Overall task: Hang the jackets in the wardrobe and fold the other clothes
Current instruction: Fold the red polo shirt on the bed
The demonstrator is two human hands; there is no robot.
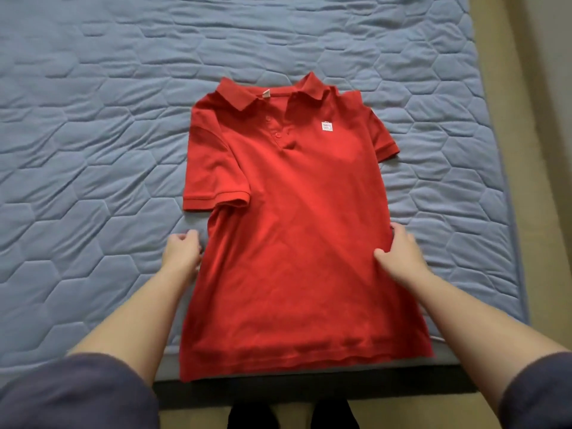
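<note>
A red polo shirt (pixel 291 218) lies front up and spread out on the blue quilted mattress (pixel 93 150), with its collar far from me and its hem at the near edge. My left hand (pixel 182 250) sits at the shirt's left side edge at waist height. Its fingers are loosely curled on the mattress, and no fabric shows between them. My right hand (pixel 400 255) rests on the shirt's right side edge at the same height. Its thumb is spread on the red fabric and its fingers lie over the edge.
The mattress runs far to the left and back. Its right edge (pixel 507 212) borders a beige floor strip (pixel 544 150). The near edge sits over a dark bed base (pixel 309 388), and my feet (pixel 294 414) stand just below it.
</note>
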